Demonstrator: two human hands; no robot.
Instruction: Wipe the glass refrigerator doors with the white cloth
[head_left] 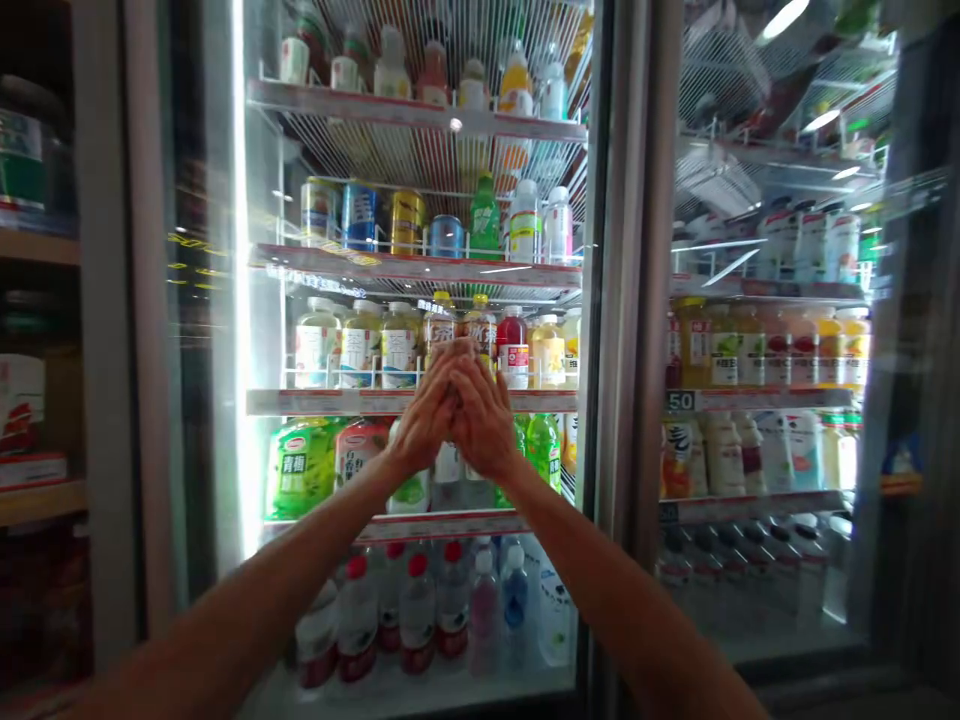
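Both hands meet in front of the glass door of a lit drinks cooler, at the height of a shelf of bottles. My left hand (426, 415) reaches up with its fingers stretched forward, partly covered by the other hand. My right hand (484, 415) overlaps it, fingers extended and slightly apart. A pale blurred patch shows at the fingertips; whether it is skin or something thin is unclear. Behind the hands are tea bottles with yellow caps (480, 322), a red bottle (513, 350) and a price rail (315, 402).
A metal door frame (637, 300) stands to the right, beside a second glass door with bottles (810, 345) behind it. Cans (360, 215) line a higher shelf. Red-capped bottles (416, 610) stand at the bottom. Shelves with packages (22, 400) are at far left.
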